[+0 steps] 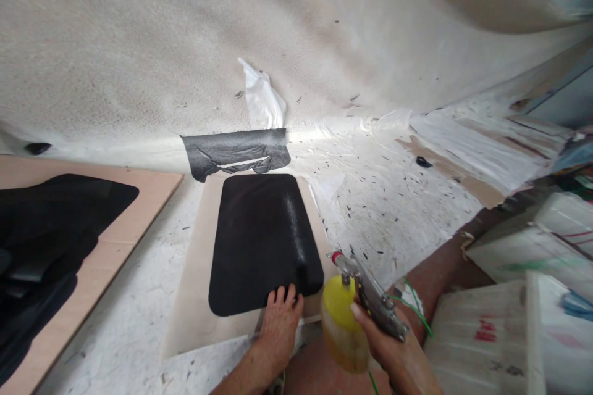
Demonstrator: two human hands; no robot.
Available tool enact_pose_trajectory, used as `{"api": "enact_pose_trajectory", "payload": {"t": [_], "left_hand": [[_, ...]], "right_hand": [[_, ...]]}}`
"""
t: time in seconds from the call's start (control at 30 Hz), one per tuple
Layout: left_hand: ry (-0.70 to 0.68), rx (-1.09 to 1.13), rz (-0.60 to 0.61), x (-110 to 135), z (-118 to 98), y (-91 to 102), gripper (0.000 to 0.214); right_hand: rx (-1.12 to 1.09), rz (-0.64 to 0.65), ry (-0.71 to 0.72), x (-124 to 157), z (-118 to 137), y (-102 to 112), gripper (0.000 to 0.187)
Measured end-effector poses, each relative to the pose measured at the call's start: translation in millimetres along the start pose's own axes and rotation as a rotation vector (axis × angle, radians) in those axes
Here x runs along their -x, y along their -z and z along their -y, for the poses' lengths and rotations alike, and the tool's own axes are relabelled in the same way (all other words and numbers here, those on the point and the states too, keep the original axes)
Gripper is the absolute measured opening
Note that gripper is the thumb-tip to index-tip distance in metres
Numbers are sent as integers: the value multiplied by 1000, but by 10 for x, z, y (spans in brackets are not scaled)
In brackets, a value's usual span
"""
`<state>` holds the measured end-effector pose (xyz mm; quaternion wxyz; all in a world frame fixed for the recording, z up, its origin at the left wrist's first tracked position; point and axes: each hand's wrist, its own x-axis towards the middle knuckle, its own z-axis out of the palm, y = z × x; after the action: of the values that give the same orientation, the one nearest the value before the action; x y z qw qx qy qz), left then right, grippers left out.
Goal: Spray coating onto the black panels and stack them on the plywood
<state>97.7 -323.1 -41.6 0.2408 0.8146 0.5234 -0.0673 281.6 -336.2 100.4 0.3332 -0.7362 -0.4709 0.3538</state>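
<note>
Pressing black panel (262, 241) near edge, left hand (279, 321), right hand (393, 345) gripping spray gun (365, 299) beside

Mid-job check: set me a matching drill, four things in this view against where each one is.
Things:
1. black panel
2. spray gun
3. left hand
4. dark grey sheet

Places:
A. gripped in the right hand
B. lying flat on the beige board
C. fingers resting on the panel's near edge
D. just beyond the panel's far edge

Pairs: 1-B; 2-A; 3-C; 4-D
</note>
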Motion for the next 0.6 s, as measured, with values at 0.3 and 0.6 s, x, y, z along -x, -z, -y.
{"api": "enact_pose_trajectory", "payload": {"t": [0.3, 0.6], "left_hand": [[-14, -11, -23, 78, 53, -1, 56], [-26, -22, -61, 67, 115, -108, 52]], "right_hand": [[-96, -1, -10, -52, 393, -69, 22], [8, 65, 4, 58, -87, -3, 29]]}}
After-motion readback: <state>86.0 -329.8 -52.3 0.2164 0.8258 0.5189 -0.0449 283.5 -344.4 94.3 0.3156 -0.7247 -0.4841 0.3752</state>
